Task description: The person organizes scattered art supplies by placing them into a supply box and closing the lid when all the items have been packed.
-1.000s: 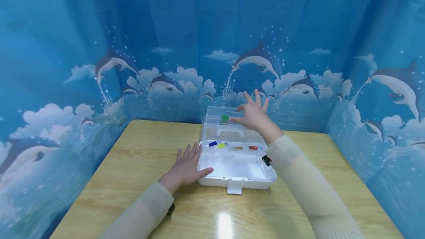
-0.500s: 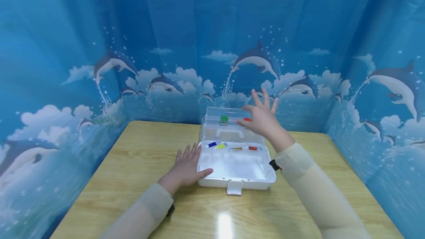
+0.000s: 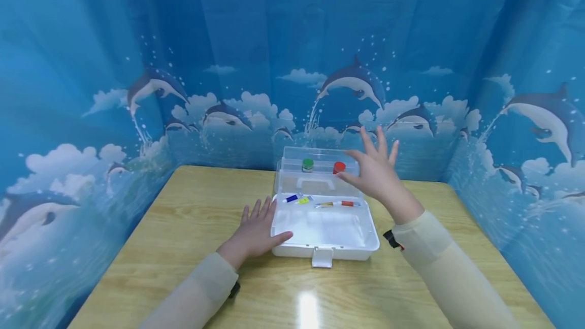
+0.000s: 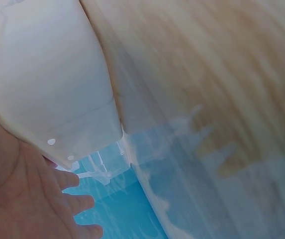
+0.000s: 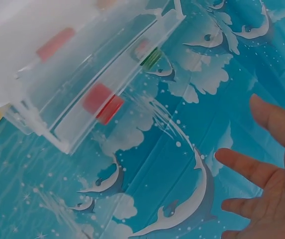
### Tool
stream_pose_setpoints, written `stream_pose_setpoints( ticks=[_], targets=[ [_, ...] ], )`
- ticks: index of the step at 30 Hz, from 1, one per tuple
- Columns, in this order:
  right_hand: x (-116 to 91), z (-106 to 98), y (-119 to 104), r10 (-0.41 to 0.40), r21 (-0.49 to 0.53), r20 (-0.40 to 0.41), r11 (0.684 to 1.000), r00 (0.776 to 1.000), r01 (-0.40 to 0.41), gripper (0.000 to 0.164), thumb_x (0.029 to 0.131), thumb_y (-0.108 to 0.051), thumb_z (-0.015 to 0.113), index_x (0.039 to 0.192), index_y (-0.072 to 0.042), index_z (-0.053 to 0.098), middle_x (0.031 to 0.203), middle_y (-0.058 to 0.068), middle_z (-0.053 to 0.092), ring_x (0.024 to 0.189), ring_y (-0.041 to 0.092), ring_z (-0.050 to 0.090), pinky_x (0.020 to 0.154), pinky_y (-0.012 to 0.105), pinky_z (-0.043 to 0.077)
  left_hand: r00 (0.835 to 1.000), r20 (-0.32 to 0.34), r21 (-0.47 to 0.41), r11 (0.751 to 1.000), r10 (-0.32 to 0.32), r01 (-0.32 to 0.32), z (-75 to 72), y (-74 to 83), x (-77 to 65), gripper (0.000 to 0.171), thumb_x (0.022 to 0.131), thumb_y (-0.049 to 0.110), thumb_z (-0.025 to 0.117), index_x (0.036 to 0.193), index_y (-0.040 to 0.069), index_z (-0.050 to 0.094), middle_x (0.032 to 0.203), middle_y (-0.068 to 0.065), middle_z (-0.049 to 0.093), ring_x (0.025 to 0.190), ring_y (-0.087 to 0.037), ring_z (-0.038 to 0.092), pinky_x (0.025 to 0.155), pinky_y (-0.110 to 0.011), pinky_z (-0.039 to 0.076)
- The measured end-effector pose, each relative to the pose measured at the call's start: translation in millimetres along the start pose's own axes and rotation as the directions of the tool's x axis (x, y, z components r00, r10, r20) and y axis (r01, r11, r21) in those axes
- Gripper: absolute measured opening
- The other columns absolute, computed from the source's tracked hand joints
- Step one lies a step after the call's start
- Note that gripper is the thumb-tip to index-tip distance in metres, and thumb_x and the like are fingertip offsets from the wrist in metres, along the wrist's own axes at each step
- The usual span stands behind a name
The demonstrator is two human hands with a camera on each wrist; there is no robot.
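Observation:
A white plastic case (image 3: 292, 251) stands on the table with its clear lid raised at the back. My left hand (image 3: 256, 230) rests against the case's left side, fingers spread and thumb over the rim. The right hand (image 3: 377, 171) is raised near the lid's right end, fingers spread and holding nothing. Just left of its thumb stands a small red-capped jar (image 3: 339, 167). Another small jar with a green cap (image 3: 307, 165) stands farther left in the lid section. Small tube-like items lie in the case: blue (image 3: 291, 198), yellow (image 3: 303, 200), brownish (image 3: 325, 204) and orange-red (image 3: 348, 203).
The case's front latch (image 3: 322, 258) hangs down over the wooden table (image 3: 205, 207). A blue dolphin-print curtain (image 3: 247, 65) encloses the back and both sides, close behind the raised lid.
My right hand has moved right and slightly down, away from the red-capped jar, which was hidden a second ago and now shows. The left hand has stayed in place.

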State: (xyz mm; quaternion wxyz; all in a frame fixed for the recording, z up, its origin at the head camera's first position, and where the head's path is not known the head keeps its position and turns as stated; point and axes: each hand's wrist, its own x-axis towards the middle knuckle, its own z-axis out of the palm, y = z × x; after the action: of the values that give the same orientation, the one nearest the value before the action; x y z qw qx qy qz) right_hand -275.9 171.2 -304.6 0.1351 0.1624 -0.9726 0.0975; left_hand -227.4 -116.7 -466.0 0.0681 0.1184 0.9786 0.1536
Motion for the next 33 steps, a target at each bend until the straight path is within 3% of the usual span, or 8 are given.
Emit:
stream_pose_setpoints(
  ticks=[8,17,26,33],
  targets=[
    [-18.6,0.8,12.3,0.022,0.018,-0.008,1.000,1.000,-0.022,0.064,0.088,-0.052,0.073,0.137,-0.011,0.063,0.168,0.016,0.002,0.148,0.039,-0.025,0.106,0.068,-0.024,1.000,0.001,0.002,1.000,0.001,-0.001,-0.6,0.2,-0.7,0.110,0.085,0.087,0.032,0.162,0.013,0.006,0.168,-0.012,0.001,0.153,-0.037,0.000,0.119,-0.061,-0.002],
    [-33.6,10.3,33.1,0.032,0.034,-0.070,0.999,0.997,-0.030,0.063,0.087,-0.048,0.075,0.137,-0.010,0.062,0.167,0.020,0.004,0.148,0.042,-0.023,0.106,0.070,-0.023,1.000,0.000,-0.007,1.000,-0.001,0.001,0.0,0.0,0.5,0.109,0.085,0.087,0.033,0.162,0.015,0.003,0.168,-0.010,-0.001,0.153,-0.037,-0.001,0.119,-0.060,-0.003],
    [-40.5,17.2,46.8,0.053,0.063,-0.099,0.997,0.994,-0.047,0.060,0.088,-0.042,0.076,0.135,-0.007,0.062,0.166,0.023,0.006,0.148,0.044,-0.021,0.106,0.072,-0.021,1.000,-0.002,-0.019,1.000,0.021,-0.021,-0.8,0.4,2.8,0.105,0.090,0.079,0.039,0.162,0.010,0.007,0.168,-0.014,0.002,0.152,-0.039,0.000,0.119,-0.062,-0.003],
    [-41.3,24.0,54.4,0.072,0.079,-0.109,0.995,0.991,-0.064,0.058,0.089,-0.039,0.075,0.135,-0.005,0.062,0.166,0.022,0.004,0.148,0.044,-0.020,0.107,0.071,-0.020,1.000,0.010,-0.027,1.000,0.000,0.000,3.7,-3.1,6.0,0.103,0.090,0.081,0.037,0.162,0.015,0.003,0.168,-0.010,-0.001,0.153,-0.036,-0.002,0.119,-0.059,-0.005]
  ],
)
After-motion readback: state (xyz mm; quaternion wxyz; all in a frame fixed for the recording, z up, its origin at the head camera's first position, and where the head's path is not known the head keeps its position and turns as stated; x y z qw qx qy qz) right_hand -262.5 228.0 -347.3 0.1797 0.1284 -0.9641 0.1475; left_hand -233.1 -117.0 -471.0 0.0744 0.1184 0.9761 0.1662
